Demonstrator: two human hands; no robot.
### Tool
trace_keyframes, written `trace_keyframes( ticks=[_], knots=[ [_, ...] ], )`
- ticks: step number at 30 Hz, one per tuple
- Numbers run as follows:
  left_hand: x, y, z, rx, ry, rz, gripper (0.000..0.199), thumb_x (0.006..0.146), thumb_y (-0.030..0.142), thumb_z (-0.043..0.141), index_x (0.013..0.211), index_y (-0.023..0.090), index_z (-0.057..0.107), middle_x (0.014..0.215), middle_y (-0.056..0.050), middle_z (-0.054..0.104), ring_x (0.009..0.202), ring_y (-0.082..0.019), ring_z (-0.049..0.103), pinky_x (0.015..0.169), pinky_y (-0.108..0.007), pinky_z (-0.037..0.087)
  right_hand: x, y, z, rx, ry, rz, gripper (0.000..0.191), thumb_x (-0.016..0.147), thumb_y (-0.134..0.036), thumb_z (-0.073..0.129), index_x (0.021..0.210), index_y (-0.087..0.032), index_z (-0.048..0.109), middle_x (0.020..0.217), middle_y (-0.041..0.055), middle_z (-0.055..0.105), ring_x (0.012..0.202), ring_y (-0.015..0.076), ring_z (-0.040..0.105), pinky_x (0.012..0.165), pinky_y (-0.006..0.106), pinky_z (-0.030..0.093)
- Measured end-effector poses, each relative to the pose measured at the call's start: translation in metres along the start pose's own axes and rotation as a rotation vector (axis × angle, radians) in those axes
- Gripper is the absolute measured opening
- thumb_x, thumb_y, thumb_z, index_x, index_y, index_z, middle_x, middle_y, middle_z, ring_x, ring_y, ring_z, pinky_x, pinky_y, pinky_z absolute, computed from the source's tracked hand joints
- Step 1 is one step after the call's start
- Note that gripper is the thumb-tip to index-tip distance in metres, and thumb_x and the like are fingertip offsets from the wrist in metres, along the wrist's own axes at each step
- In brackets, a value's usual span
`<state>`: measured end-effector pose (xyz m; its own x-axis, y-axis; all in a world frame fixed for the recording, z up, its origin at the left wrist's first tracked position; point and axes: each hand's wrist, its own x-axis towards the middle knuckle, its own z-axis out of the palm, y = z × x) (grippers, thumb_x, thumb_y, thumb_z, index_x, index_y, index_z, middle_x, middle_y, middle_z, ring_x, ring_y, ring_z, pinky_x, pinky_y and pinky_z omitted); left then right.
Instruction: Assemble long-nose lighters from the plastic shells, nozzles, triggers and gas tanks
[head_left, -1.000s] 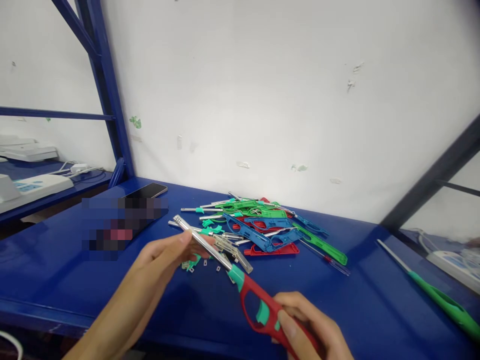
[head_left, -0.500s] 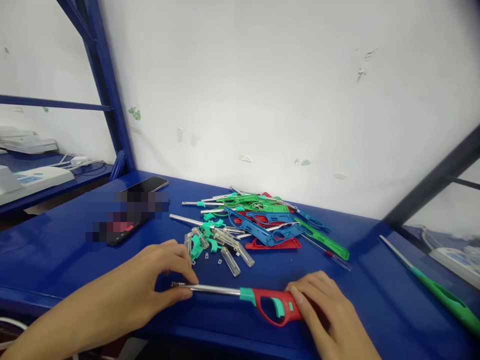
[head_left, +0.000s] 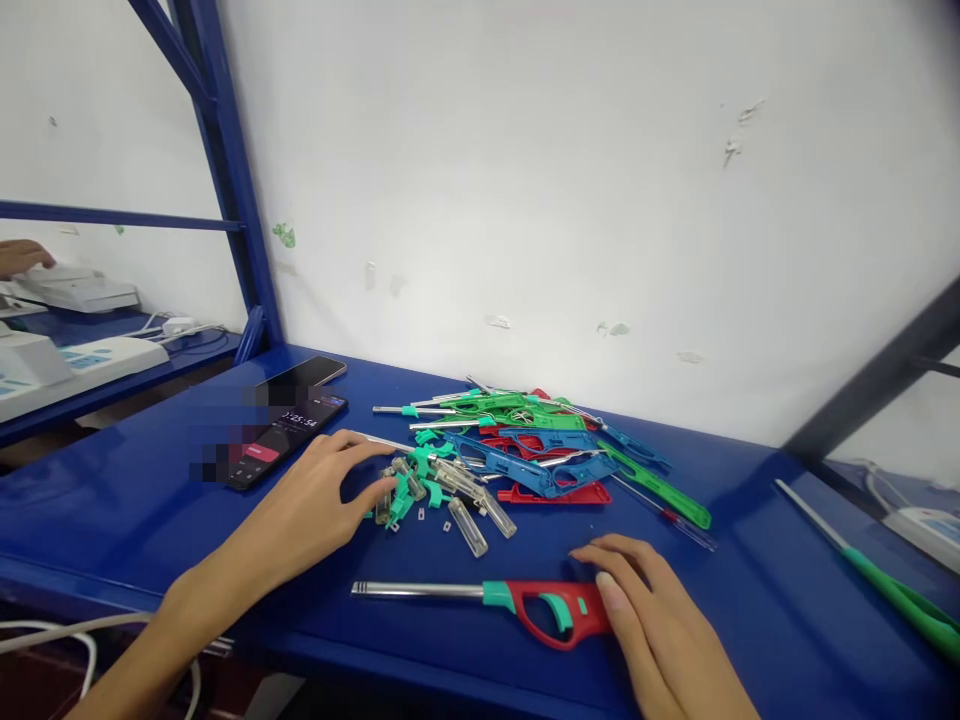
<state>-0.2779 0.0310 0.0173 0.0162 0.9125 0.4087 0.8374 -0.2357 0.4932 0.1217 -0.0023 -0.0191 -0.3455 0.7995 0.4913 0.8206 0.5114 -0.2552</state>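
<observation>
Head view, taking the red lighter (head_left: 574, 610) as the clock's centre: it lies flat on the glossy blue table (head_left: 180, 530), its smooth metal tube, slotted near the tip, pointing to nine o'clock, its hard plastic handle looped round a curved teal trigger (head_left: 556, 610). At three o'clock the right hand (head_left: 652, 620) covers the handle's end, fingers loosely bent; whether it grips or merely rests, I cannot tell. At ten o'clock the left hand (head_left: 322, 500) is unclenched, thumb and forefinger spread at the edge of clear, ribless-looking cylinders (head_left: 466, 527) and angular teal pieces (head_left: 405, 497); contact is unclear. At twelve o'clock, hollow half-shells (head_left: 510, 465) in blue, green and red plastic overlap thin metal tubes. Well apart at three o'clock lies a slender green lighter (head_left: 889, 590).
</observation>
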Motion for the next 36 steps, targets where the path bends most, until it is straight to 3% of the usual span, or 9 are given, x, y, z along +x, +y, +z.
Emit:
trace_keyframes(
  ticks=[3,9,16,24,27,33,36],
  knots=[
    [-0.002,-0.007,0.002,0.011,-0.026,-0.004,0.047,0.096,0.065,0.071,0.122,0.028,0.085,0.13,-0.011,0.078,0.125,-0.038,0.07,0.113,-0.05,0.054,-0.001,0.003,0.003,-0.022,-0.004,-0.013,0.036,0.116,-0.037,0.048,0.134,-0.033,0.079,0.137,0.0075,0.076,0.123,0.0225,0.079,0.102,0.031,0.067],
    [-0.001,-0.013,-0.009,0.045,-0.02,-0.024,0.037,0.099,0.056,0.067,0.115,0.028,0.087,0.125,-0.01,0.08,0.117,-0.038,0.074,0.103,-0.046,0.059,0.001,0.0,0.003,-0.029,0.02,-0.011,0.035,0.116,-0.04,0.048,0.131,-0.034,0.08,0.134,0.007,0.077,0.119,0.0223,0.08,0.099,0.031,0.068],
    [0.001,-0.005,0.001,0.047,-0.023,0.041,0.052,0.105,0.062,0.053,0.125,0.026,0.085,0.137,-0.013,0.077,0.132,-0.038,0.067,0.119,-0.053,0.052,-0.001,0.004,0.005,-0.047,0.021,-0.038,0.037,0.116,-0.039,0.047,0.131,-0.033,0.08,0.135,0.0081,0.077,0.119,0.0232,0.08,0.099,0.032,0.069],
    [0.0,0.003,0.0,0.038,-0.061,0.094,0.049,0.107,0.062,0.054,0.117,0.026,0.086,0.137,-0.014,0.074,0.129,-0.038,0.068,0.119,-0.056,0.052,0.005,-0.005,0.003,-0.087,0.115,-0.086,0.038,0.117,-0.042,0.045,0.123,-0.033,0.082,0.124,0.0067,0.081,0.107,0.0226,0.084,0.09,0.033,0.071],
    [-0.002,0.012,-0.001,0.033,-0.072,0.115,0.05,0.108,0.062,0.054,0.125,0.025,0.083,0.139,-0.016,0.072,0.13,-0.039,0.066,0.119,-0.059,0.051,0.007,-0.01,0.002,-0.101,0.145,-0.101,0.039,0.117,-0.043,0.046,0.12,-0.032,0.083,0.12,0.0069,0.082,0.103,0.0225,0.085,0.086,0.033,0.072],
    [-0.011,0.029,0.003,0.037,-0.183,0.197,0.047,0.099,0.069,0.07,0.135,0.04,0.081,0.158,-0.012,0.062,0.146,-0.046,0.054,0.119,-0.069,0.049,0.006,-0.012,0.002,-0.099,0.161,-0.11,0.037,0.117,-0.041,0.047,0.12,-0.031,0.082,0.119,0.0065,0.082,0.103,0.0217,0.084,0.087,0.032,0.071],
    [-0.011,0.027,0.003,0.055,-0.179,0.214,0.043,0.102,0.067,0.068,0.127,0.037,0.084,0.157,-0.013,0.061,0.149,-0.048,0.05,0.12,-0.074,0.044,0.006,-0.013,0.002,-0.086,0.152,-0.101,0.036,0.117,-0.041,0.047,0.12,-0.031,0.081,0.12,0.0059,0.081,0.104,0.0212,0.084,0.088,0.031,0.07]
  ],
)
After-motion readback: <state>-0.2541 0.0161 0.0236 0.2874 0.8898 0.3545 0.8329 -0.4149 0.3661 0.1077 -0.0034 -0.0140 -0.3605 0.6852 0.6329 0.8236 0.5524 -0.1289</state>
